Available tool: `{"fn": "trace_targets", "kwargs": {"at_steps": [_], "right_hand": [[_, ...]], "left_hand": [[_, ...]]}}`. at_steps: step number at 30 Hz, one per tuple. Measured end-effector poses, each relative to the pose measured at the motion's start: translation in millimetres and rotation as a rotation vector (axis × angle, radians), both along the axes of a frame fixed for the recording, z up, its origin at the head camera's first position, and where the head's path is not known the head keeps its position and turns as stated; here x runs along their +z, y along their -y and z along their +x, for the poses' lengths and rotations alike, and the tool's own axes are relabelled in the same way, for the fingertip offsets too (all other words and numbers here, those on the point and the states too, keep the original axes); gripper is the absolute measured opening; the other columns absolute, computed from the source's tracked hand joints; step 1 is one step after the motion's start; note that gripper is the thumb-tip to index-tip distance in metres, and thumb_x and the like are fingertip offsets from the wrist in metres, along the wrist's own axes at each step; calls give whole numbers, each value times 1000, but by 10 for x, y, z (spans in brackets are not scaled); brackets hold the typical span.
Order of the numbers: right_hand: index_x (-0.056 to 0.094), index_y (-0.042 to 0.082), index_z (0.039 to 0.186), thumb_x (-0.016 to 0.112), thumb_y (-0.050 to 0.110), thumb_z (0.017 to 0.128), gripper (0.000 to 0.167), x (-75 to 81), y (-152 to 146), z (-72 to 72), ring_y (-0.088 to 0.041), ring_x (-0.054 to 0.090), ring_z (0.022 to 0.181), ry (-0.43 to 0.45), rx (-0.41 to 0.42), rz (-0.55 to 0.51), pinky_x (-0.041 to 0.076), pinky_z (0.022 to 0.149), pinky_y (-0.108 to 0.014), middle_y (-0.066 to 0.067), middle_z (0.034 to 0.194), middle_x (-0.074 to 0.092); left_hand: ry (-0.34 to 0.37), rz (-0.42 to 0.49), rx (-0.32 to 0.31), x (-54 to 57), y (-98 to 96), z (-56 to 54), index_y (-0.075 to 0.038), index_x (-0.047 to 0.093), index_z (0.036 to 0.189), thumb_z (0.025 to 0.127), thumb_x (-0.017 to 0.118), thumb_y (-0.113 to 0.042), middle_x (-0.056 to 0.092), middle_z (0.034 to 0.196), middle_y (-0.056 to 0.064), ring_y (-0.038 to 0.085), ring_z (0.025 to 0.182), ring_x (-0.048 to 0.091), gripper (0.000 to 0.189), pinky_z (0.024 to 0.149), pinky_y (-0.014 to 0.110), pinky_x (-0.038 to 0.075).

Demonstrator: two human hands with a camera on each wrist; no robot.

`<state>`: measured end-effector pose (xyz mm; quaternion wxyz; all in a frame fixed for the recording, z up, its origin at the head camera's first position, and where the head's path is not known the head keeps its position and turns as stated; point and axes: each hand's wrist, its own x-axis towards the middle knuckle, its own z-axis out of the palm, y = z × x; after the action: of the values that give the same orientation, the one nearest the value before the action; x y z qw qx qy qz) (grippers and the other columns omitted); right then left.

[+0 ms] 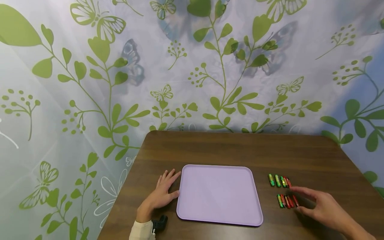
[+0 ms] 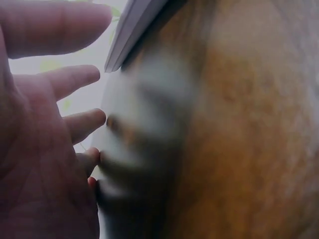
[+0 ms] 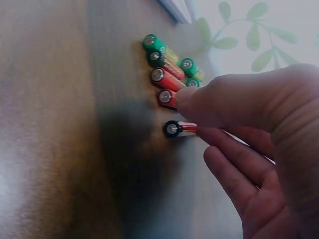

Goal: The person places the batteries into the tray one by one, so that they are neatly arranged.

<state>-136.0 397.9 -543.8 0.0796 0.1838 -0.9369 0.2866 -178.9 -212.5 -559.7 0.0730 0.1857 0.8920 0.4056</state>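
Note:
A lilac rectangular tray (image 1: pixel 219 195) lies flat on the table, with nothing on it. My left hand (image 1: pixel 160 195) rests beside its left edge, fingers spread, the thumb at the rim. On the right are two short rows of green and red batteries: a back row (image 1: pixel 277 180) and a front row (image 1: pixel 287 201). Beside them is my right hand (image 1: pixel 327 206), index finger extended by the back row's right end and thumb by the front row's. In the right wrist view, a red battery with a black end (image 3: pixel 172 129) lies apart from the others, between thumb and fingers; contact is unclear.
The brown wooden table (image 1: pixel 234 146) has rounded far corners. Behind it hangs a pale curtain (image 1: pixel 180 83) printed with green leaves and butterflies. A black device (image 1: pixel 160 223) is at the left wrist, by the cream sleeve (image 1: pixel 142 230).

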Motion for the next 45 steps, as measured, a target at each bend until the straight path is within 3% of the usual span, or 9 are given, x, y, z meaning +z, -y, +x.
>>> {"fn": "trace_targets", "kwargs": {"at_steps": [5, 13, 18, 26, 28, 31, 34, 37, 45], "right_hand": [[78, 18, 129, 104, 14, 65, 69, -58, -1, 36, 16, 61, 114, 4, -1, 5, 41, 87, 5, -4, 126, 81], [80, 19, 126, 104, 11, 63, 68, -127, 7, 64, 16, 63, 110, -53, -2, 26, 41, 85, 6, 23, 126, 72], [81, 21, 124, 103, 8, 63, 66, -132, 0, 61, 15, 63, 108, -51, -26, 48, 42, 82, 5, 18, 122, 76], [82, 21, 120, 103, 9, 64, 61, -105, 7, 52, 14, 64, 104, -30, -64, 113, 57, 74, -11, -10, 115, 83], [82, 20, 119, 103, 9, 65, 59, -98, 13, 47, 14, 65, 103, -42, -57, 113, 58, 73, -12, -11, 114, 83], [82, 21, 118, 103, 9, 65, 58, -85, 22, 39, 14, 66, 102, -83, -36, 99, 52, 75, -4, 0, 113, 84], [83, 23, 117, 103, 8, 64, 59, -56, 49, 16, 13, 67, 102, -144, -10, 73, 46, 80, 3, 12, 112, 82], [83, 23, 118, 103, 8, 64, 59, 3, 104, -22, 12, 69, 104, -188, 12, 65, 44, 83, 4, 16, 111, 81], [83, 21, 120, 103, 11, 68, 57, 229, 385, -135, 4, 74, 100, -182, 27, 64, 45, 81, 2, -2, 108, 85]], "left_hand": [[39, -51, 8, 61, -32, 24, -12, 41, 169, 98, 70, -22, 21, 180, 28, 56, 168, -1, 78, 131, 75, -7], [25, -83, 20, 38, -57, 18, -16, 45, 169, 92, 78, -37, 22, 180, 27, 56, 168, 0, 86, 131, 76, -6], [13, -89, 21, 13, -63, 14, -16, 45, 168, 89, 80, -31, 22, 180, 27, 56, 168, 1, 89, 131, 76, -5], [16, -87, 12, 1, -54, 21, -16, 43, 169, 89, 79, -28, 21, 181, 26, 56, 168, 0, 89, 131, 75, -7], [17, -83, 9, 7, -53, 22, -16, 43, 169, 89, 78, -27, 21, 180, 26, 56, 168, 0, 89, 131, 74, -7], [16, -82, 4, 8, -51, 17, -15, 43, 169, 89, 78, -26, 21, 180, 27, 56, 168, -1, 88, 131, 74, -7], [15, -83, -4, 8, -48, 10, -14, 43, 169, 91, 77, -26, 20, 180, 27, 56, 168, -1, 86, 131, 74, -6], [12, -83, -10, 8, -47, 7, -13, 43, 169, 92, 77, -27, 20, 180, 28, 56, 168, -1, 86, 131, 75, -6], [11, -78, -4, -1, -47, 14, -14, 42, 169, 93, 77, -24, 20, 180, 28, 56, 168, -1, 84, 131, 75, -7]]}}
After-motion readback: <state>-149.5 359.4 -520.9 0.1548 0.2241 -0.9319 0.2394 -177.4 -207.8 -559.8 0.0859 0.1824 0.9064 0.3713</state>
